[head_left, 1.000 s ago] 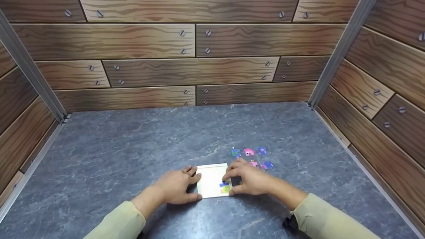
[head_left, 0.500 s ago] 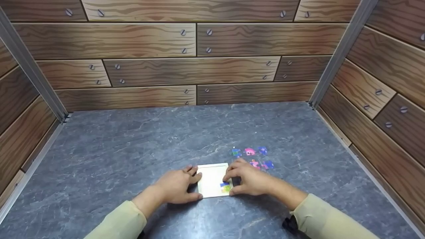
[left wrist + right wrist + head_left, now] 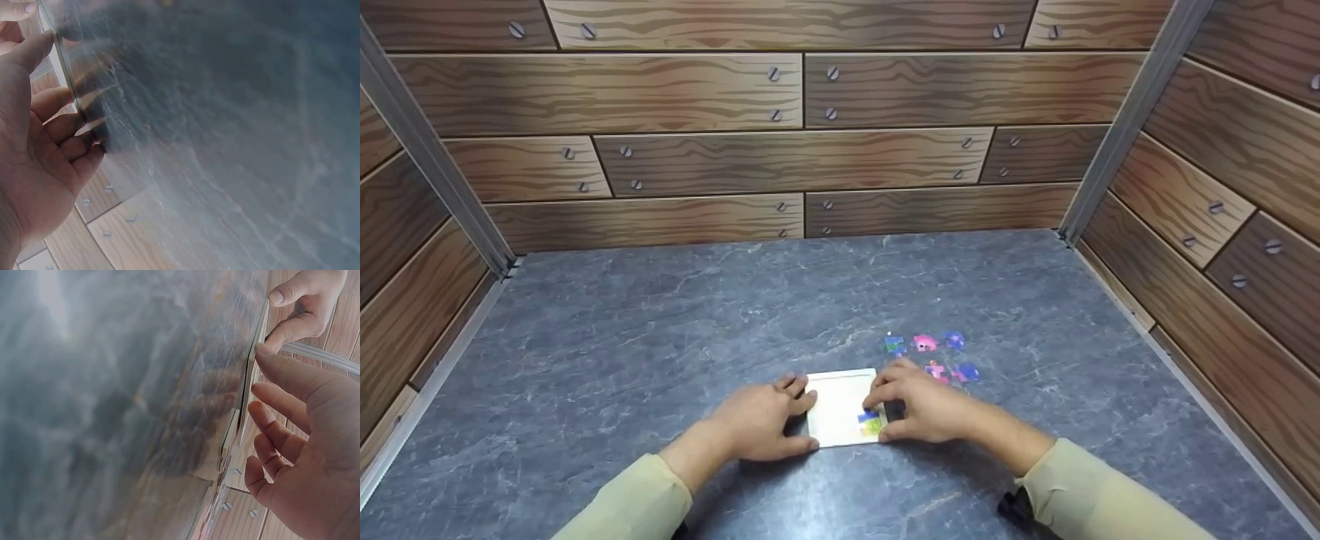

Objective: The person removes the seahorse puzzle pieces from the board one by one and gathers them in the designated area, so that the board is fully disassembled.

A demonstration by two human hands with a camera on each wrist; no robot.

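A pale, shallow puzzle tray lies flat on the table, with a blue and yellow-green puzzle piece in its near right corner. My left hand rests along the tray's left edge, fingers loosely bent and thumb at the near corner. In the left wrist view, that hand's fingertips touch the thin tray edge. My right hand is at the right side, index fingertip on a dark blue patch above the coloured piece. Its thumb touches the outer edge near the corner. The right fingers hide part of the tray.
Several loose puzzle pieces lie beyond the right hand, among them a pink one, a blue one and a blue-purple one. Wood-patterned walls enclose the grey marbled table at the back and sides.
Both hands keep almost the same place on the tray. The right index fingertip stays at the blue patch, and the loose pieces have not moved.
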